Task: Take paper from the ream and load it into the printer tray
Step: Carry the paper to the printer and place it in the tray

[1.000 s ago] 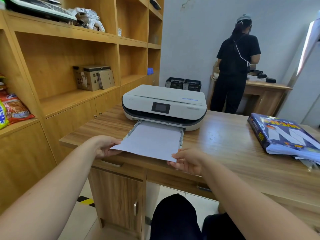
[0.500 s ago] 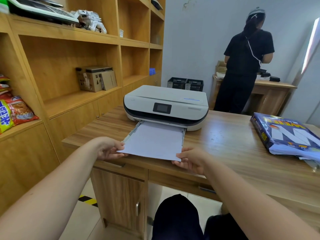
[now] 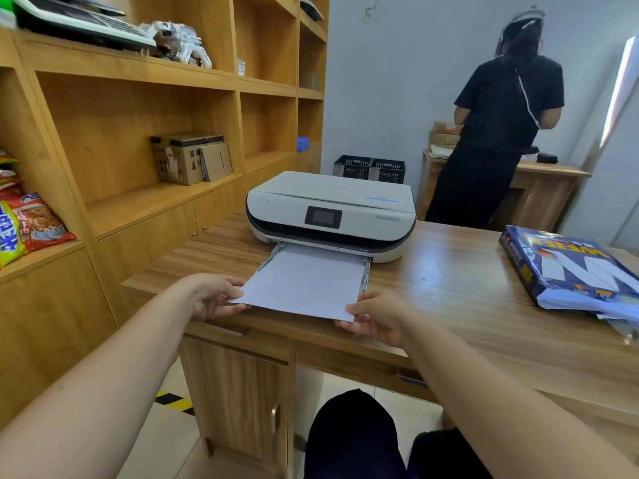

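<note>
A: While the printer [image 3: 331, 216] sits on the wooden desk [image 3: 466, 305], where is the paper stack [image 3: 304, 283] found?

B: In the pulled-out tray [image 3: 363, 276] before the printer, its near corners pinched by the left hand [image 3: 216, 295] and right hand [image 3: 378, 318].

A: And the ream [image 3: 574, 267]?

B: It is laid well right of the printer, wrapper torn open.

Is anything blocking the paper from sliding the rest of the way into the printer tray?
Nothing visible does. The paper already lies in the open tray, between its side rails, held at its near corners by the left hand and right hand. The slot inside the printer is hidden.
</note>
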Demonstrator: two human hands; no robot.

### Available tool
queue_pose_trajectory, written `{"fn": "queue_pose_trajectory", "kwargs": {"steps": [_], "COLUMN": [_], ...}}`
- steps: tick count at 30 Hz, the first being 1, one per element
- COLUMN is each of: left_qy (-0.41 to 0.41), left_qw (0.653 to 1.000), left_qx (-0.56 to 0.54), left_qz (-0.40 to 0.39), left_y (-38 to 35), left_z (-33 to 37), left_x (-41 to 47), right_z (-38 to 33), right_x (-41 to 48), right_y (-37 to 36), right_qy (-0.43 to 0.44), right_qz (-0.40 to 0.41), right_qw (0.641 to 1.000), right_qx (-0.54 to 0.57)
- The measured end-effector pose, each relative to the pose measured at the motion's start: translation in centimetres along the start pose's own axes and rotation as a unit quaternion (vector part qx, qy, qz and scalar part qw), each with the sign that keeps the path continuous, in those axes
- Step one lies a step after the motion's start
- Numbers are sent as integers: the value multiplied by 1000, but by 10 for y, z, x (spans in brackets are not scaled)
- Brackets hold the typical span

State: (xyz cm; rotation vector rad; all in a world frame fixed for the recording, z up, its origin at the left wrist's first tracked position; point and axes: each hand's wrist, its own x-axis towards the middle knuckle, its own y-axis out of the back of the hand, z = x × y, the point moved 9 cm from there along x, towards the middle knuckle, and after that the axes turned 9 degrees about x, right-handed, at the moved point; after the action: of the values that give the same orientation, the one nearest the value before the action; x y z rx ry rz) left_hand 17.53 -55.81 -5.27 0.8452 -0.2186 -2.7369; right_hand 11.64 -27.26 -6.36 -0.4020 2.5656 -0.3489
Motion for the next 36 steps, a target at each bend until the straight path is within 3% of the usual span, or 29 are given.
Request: {"fn": "queue_pose_trajectory", "kwargs": {"steps": [8, 14, 25, 30, 36], "left_qy": [-8, -14, -14, 24, 8], "left_qw": [1000, 1000, 1000, 1000, 1000], "left_qx": [-3, 10, -26, 5, 13], "left_qz": [9, 7, -5, -15, 5], "left_y": [-13, -18, -24, -19, -20], "left_z": [10, 23, 35, 29, 35], "left_x": [8, 15, 31, 31, 38], "right_z": [-9, -12, -22, -28, -37], "right_x": [5, 6, 24, 32, 37], "right_y": [10, 10, 13, 18, 21], "right_qy": [19, 9, 32, 37, 53], "right_qz": [32, -11, 6, 11, 0], "right_qw": [999, 999, 999, 999, 998], "right_qx": [10, 49, 20, -1, -41]}}
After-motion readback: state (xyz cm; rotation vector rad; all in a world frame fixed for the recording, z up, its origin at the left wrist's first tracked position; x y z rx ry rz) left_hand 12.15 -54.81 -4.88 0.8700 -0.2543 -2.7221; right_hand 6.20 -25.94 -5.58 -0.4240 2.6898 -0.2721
